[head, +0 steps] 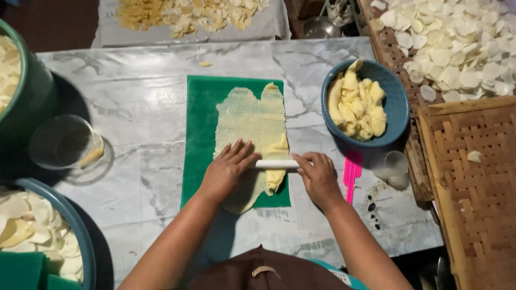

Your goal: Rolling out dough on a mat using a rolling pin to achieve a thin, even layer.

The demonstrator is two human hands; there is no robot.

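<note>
A white rolling pin [275, 164] lies across a thin sheet of pale yellow dough [252, 124] spread on a green mat [200, 129]. My left hand [228, 169] presses flat on the pin's left end, fingers spread over the dough. My right hand [318, 177] rests on the pin's right end at the mat's edge. A thicker, unflattened strip of dough [276, 177] runs under the pin on the right side of the sheet.
A blue bowl [398, 102] of dough lumps sits right of the mat, with a pink scraper [352, 172] and a clear cup [395, 166] below it. Woven trays [478, 193] of white rounds stand at right. A glass [67, 142] and green tubs [32, 96] stand at left.
</note>
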